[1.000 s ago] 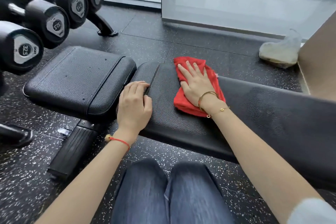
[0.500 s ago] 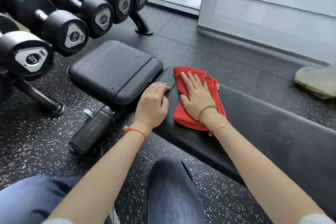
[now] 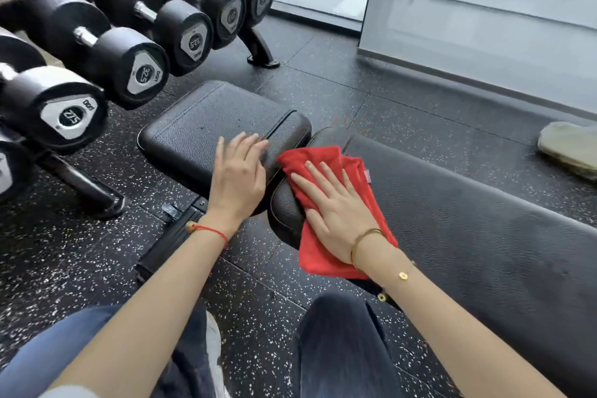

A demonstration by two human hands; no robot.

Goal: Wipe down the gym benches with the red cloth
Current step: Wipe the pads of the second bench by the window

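Since half a second ago our left hand (image 3: 237,176) has slid off the long pad onto the seat pad (image 3: 206,126), and the red cloth (image 3: 326,203) has shifted to the long pad's near end, draping over its edge. We press the cloth flat with our right hand (image 3: 334,210), fingers straight and spread. Left hand lies flat too, fingers extended, holding nothing. Long pad (image 3: 484,236) of the worktop runs right. Dumbbells (image 3: 135,64) sit racked at left on speckled floor (image 3: 323,90).
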